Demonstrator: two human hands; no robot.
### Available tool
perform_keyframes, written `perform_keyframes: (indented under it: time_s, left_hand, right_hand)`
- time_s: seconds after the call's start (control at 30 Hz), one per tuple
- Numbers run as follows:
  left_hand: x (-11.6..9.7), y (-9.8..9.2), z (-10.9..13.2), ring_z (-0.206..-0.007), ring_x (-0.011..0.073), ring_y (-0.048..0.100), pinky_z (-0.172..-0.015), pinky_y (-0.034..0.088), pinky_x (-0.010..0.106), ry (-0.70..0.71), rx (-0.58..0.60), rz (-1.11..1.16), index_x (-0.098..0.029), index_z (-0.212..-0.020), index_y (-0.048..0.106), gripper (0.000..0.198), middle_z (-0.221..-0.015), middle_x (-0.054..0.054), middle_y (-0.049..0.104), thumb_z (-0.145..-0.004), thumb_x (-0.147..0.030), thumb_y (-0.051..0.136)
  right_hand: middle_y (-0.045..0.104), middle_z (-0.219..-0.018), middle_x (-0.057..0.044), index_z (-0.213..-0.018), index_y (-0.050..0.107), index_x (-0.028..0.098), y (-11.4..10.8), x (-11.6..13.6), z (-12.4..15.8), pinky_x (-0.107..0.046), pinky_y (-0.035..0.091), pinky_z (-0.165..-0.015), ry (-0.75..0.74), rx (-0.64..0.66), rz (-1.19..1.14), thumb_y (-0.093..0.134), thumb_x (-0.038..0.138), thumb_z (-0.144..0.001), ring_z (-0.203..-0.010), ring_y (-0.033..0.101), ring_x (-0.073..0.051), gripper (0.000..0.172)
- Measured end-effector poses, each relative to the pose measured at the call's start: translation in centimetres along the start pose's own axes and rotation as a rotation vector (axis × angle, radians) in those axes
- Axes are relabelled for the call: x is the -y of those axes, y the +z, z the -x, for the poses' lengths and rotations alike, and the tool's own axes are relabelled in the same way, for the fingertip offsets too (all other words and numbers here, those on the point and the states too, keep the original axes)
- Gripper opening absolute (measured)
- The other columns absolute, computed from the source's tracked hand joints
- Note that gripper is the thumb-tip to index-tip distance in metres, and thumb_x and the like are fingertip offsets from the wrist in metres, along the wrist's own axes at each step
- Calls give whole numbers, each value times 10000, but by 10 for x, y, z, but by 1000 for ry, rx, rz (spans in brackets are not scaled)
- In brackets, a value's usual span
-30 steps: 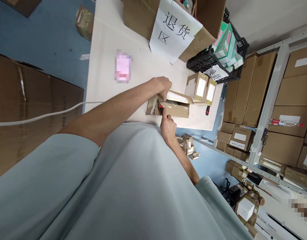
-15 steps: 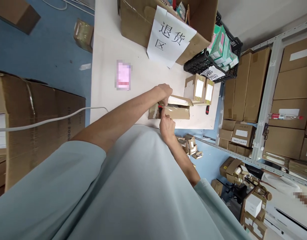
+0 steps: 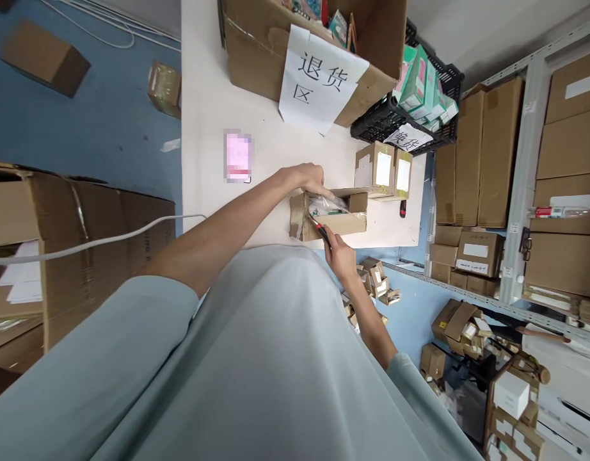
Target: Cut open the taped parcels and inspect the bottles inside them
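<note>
A small cardboard box (image 3: 342, 224) lies open near the table's front edge, with clear plastic wrapping (image 3: 326, 205) showing inside. My left hand (image 3: 308, 176) is closed at the box's far side, its fingers on the raised flap and close to the plastic. In my right hand (image 3: 342, 259) is a red and black utility knife (image 3: 320, 228), its tip angled at the box's near left corner. My right fingers wrap round its handle.
Two taped boxes (image 3: 374, 168) stand behind the opened one. A red and black tool (image 3: 403, 209) lies on the table (image 3: 208, 153). At the back are a large labelled carton (image 3: 256, 64) and a black crate (image 3: 372, 121). A cable (image 3: 107, 227) crosses left; shelves (image 3: 513, 211) stand right.
The box has been opened and its plastic-wrapped contents now show. My right hand has drawn back to the right with the knife. My left hand has shifted to the far flap.
</note>
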State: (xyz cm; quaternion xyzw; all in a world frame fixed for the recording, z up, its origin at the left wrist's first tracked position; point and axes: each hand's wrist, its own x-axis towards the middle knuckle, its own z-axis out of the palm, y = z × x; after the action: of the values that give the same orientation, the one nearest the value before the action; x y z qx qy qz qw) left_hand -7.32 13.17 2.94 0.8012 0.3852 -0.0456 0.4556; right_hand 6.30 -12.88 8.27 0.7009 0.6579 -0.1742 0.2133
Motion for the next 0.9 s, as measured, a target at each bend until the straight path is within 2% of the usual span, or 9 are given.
perform_keyframes:
  time_s: [0.1,0.17,0.27,0.33,0.37,0.43,0.57,0.73,0.9]
  left_hand:
    - [9,8,11,-1222,358,792,-1046,588,364,70,-73,94,-218,-1361,866,822,-1263,124,872,-741,-756,913]
    - [10,19,28,-1244,356,784,-1069,593,381,84,-146,166,-193,-1416,827,812,-1374,137,836,-793,-705,917]
    - [8,47,63,-1225,302,772,-1050,612,403,59,-435,296,-221,-1432,786,557,-1462,120,779,-996,-566,778]
    - [6,71,88,-1130,267,762,-1012,617,414,11,-617,313,-226,-1333,802,377,-1370,112,783,-1056,-462,703]
    - [5,83,99,-1089,268,749,-1002,616,429,3,-637,290,-228,-1246,817,312,-1290,106,792,-1043,-442,716]
    - [0,107,115,-1153,305,719,-1037,605,464,72,-517,209,-241,-1169,833,267,-1247,104,800,-1004,-441,768]
    - [-16,138,122,-1324,390,627,-1103,578,541,85,-355,14,-219,-1391,789,467,-1446,153,749,-948,-363,824]
    - [-34,146,120,-1289,434,622,-1037,572,589,-102,-352,-171,-208,-1430,763,467,-1416,203,712,-981,-321,818]
    - [-49,158,132,-1322,416,630,-1055,585,578,-226,-415,-201,-230,-1404,770,360,-1522,189,701,-1057,-321,755]
  right_hand:
    - [795,-1372,-126,-1835,408,254,6,-25,5,-284,594,-852,-6,-72,-57,358,338,-1235,-1137,803,-269,607]
    - [822,-1316,-121,-1785,499,238,13,-46,4,-279,592,-840,-63,-137,-110,388,323,-1217,-1113,805,-267,585]
    - [853,-1225,-119,-1675,627,221,26,-78,-3,-296,610,-817,-189,-260,-220,441,322,-1185,-971,813,-254,534]
    - [862,-1192,-116,-1598,682,221,33,-97,-10,-318,628,-812,-247,-324,-289,460,335,-1172,-882,808,-246,494]
    - [864,-1200,-116,-1570,695,223,36,-104,-15,-328,638,-819,-265,-344,-318,460,342,-1169,-860,805,-244,479]
    - [861,-1249,-122,-1544,698,222,39,-116,-27,-345,654,-838,-292,-366,-372,451,354,-1168,-849,805,-243,469]
    - [836,-1312,-156,-1564,668,208,37,-134,-57,-362,658,-861,-329,-381,-388,412,360,-1185,-988,815,-277,482]
    - [798,-1281,-218,-1581,668,166,22,-154,-97,-382,606,-781,-334,-272,-177,505,444,-1185,-1071,786,-351,511]
    - [756,-1318,-241,-1567,660,151,-1,-164,-130,-388,556,-762,-354,-254,-124,503,351,-1167,-1045,757,-354,474]
